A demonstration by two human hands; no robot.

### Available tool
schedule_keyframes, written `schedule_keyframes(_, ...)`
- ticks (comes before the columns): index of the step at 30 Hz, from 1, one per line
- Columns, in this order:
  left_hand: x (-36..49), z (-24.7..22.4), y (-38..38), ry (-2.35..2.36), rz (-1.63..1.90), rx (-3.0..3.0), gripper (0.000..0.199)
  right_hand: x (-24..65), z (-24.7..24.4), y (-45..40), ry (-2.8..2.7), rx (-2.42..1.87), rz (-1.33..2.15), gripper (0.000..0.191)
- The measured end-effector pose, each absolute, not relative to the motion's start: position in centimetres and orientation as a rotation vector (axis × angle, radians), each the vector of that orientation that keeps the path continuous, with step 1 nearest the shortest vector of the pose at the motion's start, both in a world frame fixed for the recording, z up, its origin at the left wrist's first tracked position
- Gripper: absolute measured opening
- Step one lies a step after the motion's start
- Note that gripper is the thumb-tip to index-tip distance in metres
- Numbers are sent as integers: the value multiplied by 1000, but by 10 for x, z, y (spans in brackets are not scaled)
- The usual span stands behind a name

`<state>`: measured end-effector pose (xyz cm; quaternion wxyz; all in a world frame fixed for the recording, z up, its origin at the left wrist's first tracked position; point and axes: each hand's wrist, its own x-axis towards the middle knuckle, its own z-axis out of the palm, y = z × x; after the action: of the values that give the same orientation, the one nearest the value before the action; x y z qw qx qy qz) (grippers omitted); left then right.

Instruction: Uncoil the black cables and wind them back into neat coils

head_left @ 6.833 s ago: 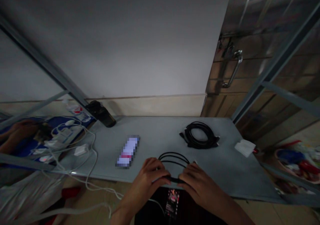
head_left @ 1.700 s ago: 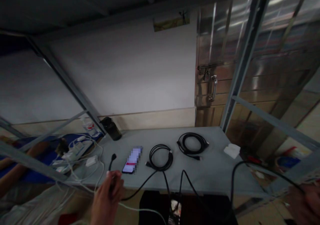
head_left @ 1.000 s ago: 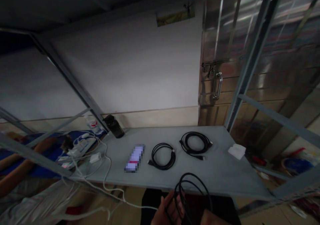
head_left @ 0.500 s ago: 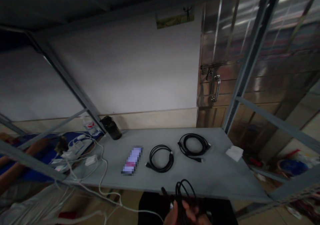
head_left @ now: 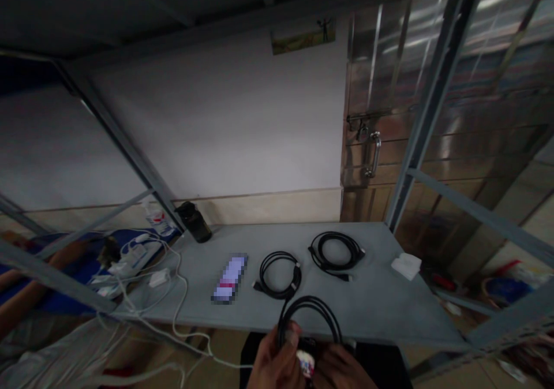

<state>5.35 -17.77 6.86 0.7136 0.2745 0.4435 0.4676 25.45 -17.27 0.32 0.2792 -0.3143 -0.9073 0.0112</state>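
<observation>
A black cable (head_left: 314,301) is looped into a coil at the front edge of the grey table (head_left: 367,320). My left hand (head_left: 277,354) is closed on the left side of this coil, thumb on top. My right hand (head_left: 341,366) has its fingers wrapped round the coil's right side. A small shiny, colourful patch shows between the hands; I cannot make out what it is. Just beyond lies a second coiled black cable (head_left: 262,273), close to the held one. A third coiled black cable (head_left: 320,262) rests farther back to the right.
A phone (head_left: 230,278) with a lit screen lies left of the coils. At the back left stands a dark bottle (head_left: 194,223). White cords (head_left: 184,285) trail over the left edge. A white paper (head_left: 407,265) sits at the right. Another person's arm (head_left: 38,273) shows far left.
The held cable has risen and now shows as a wider, rounder loop over the table's edge. Both hands have come up farther into view.
</observation>
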Motion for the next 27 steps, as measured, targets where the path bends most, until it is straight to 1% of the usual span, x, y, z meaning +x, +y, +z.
schedule_keyframes(3, 39, 75, -140, 1177, 1219, 887, 64, 251, 21, -140, -2439, -812, -76, 15)
schedule_keyframes(4, 31, 76, -125, 1245, 1269, 1010, 65, 250, 30, -128, -2447, -823, -78, 16)
schedule_keyframes(8, -6, 63, -71, 1574, 1341, 1436, 54, 234, 54, -71, -2434, -827, -124, 18)
schedule_keyframes(10, -19, 48, -53, 1752, 1361, 1559, 51, 223, 49, -42, -2419, -863, -107, 22)
schedule_keyframes(13, -27, 25, -42, 2001, 1441, 1786, 52, 210, 26, -10, -2401, -884, -54, 30)
schedule_keyframes(15, -27, 15, -43, 1979, 1375, 2028, 47, 205, 6, 2, -2370, -912, -20, 37)
schedule_keyframes(17, -25, 9, -48, 1782, 1196, 2233, 39, 203, -12, 7, -2337, -942, 20, 42)
schedule_keyframes(20, -21, 6, -55, 1562, 978, 2359, 35, 204, -30, 9, -2276, -968, 80, 50)
schedule_keyframes(24, -17, -1, -56, 1509, 807, 2450, 49, 206, -37, 13, -2151, -948, 152, 62)
schedule_keyframes(27, -18, -8, -54, 1541, 810, 2437, 46, 207, -35, 16, -2078, -1011, 192, 71)
